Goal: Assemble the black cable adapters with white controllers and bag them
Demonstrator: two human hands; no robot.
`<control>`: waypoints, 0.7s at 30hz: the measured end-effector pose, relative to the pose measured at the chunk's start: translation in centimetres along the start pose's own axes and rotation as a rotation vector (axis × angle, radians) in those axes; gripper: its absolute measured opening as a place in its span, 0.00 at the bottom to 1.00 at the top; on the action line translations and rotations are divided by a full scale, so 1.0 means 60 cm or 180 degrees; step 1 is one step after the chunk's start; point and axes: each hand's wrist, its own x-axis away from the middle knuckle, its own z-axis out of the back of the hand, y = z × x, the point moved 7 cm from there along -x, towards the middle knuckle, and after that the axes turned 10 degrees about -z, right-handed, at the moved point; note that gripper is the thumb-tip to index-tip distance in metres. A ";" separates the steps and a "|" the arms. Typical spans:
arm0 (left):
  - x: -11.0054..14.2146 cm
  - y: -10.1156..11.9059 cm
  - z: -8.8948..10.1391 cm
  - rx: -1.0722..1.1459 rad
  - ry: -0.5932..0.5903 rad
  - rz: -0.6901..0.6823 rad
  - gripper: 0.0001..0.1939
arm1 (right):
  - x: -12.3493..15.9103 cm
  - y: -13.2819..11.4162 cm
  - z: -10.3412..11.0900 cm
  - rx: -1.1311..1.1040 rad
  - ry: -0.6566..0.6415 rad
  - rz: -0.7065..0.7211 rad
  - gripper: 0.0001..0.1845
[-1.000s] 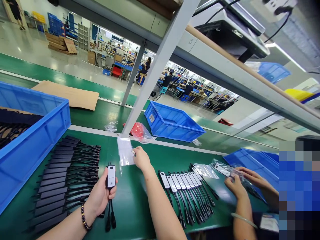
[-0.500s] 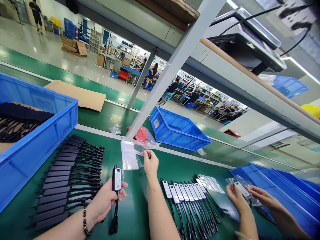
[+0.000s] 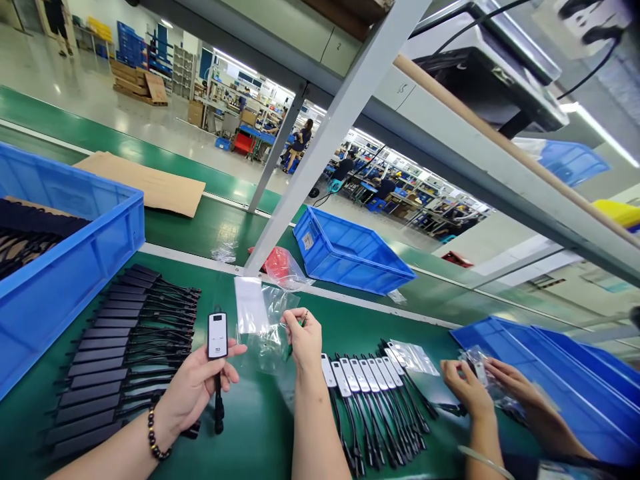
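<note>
In my left hand point(image 3: 193, 387) is a small device with a white face and black edges point(image 3: 217, 339), held upright between thumb and fingers with its short black cable hanging below. My right hand point(image 3: 304, 333) pinches the edge of a clear plastic bag point(image 3: 270, 343), which spreads out to the left of the fingers. Just behind that bag lies a stack of flat clear bags point(image 3: 249, 303). Left of my left hand, dark devices with cables point(image 3: 105, 360) lie in a long row. White-faced devices point(image 3: 361, 377) form another row right of my right forearm.
A co-worker's hands point(image 3: 467, 387) handle a bagged device at the right, near blue bins point(image 3: 530, 360). One blue bin point(image 3: 135, 223) stands at left, another blue bin point(image 3: 355, 280) behind. A slanted metal post point(image 3: 320, 153) rises mid-bench. Cardboard point(image 3: 145, 183) lies at the back.
The clear bag has come away from the stack and now hangs from my right hand. My left hand has turned the device's white face toward me. The view has shifted slightly.
</note>
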 end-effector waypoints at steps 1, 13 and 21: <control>0.001 -0.001 -0.002 -0.0036 -0.0008 0.0030 0.15 | 0.003 0.001 -0.003 0.0013 -0.0074 -0.0024 0.14; 0.002 -0.017 -0.012 -0.0280 -0.0430 0.0247 0.17 | 0.056 -0.014 -0.056 -0.0045 -0.1179 -0.0129 0.10; 0.011 -0.016 -0.020 0.0001 -0.0499 0.0444 0.13 | 0.118 -0.073 -0.014 0.2196 -0.1116 0.1811 0.23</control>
